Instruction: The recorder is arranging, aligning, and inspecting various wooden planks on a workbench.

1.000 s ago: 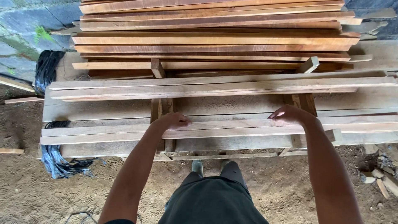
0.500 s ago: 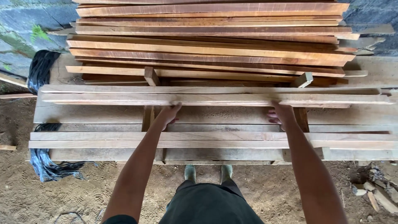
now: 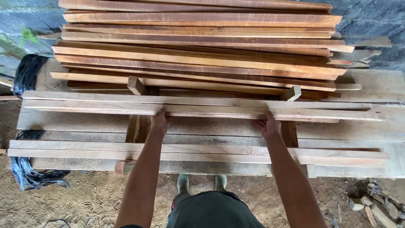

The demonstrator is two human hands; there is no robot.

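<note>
While both arms reach across the near boards (image 3: 198, 153), the left hand (image 3: 159, 122) and right hand (image 3: 268, 126) grasp the pale plank (image 3: 202, 109) lying crosswise mid-stack; lifting it evenly looks like the step in hand.

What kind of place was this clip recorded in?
Probably an outdoor timber yard or rough woodworking site: long sawn planks are stacked in layers, the ground is bare dirt, and wood offcuts lie scattered beside the stack.
</note>
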